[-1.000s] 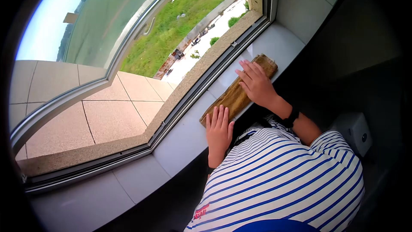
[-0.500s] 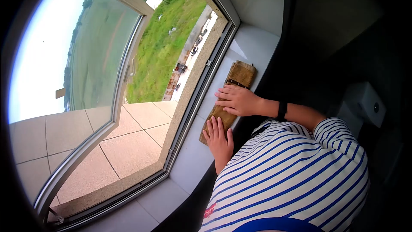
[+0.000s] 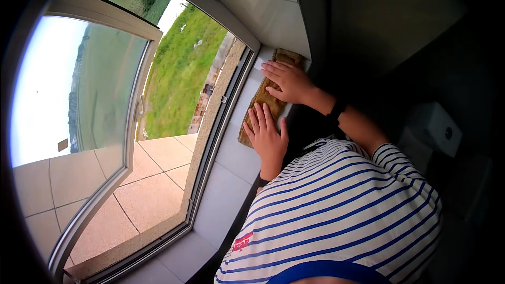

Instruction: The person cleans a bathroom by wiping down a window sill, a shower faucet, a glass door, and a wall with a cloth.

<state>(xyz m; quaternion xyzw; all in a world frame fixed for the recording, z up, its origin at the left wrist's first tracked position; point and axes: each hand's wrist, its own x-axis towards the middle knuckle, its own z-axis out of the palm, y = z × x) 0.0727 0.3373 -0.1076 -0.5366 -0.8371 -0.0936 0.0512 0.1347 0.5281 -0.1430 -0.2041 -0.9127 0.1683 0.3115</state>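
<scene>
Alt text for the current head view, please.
The person's left hand and right hand lie flat on a folded brown cloth on a tiled windowsill. Beside it, a window stands open onto grass; the person wears a striped shirt.

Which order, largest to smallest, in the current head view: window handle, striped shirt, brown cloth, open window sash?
1. Striped shirt and open window sash: too close to rank, and the shirt sits nearer the camera
2. Brown cloth, partly covered
3. Window handle
</scene>
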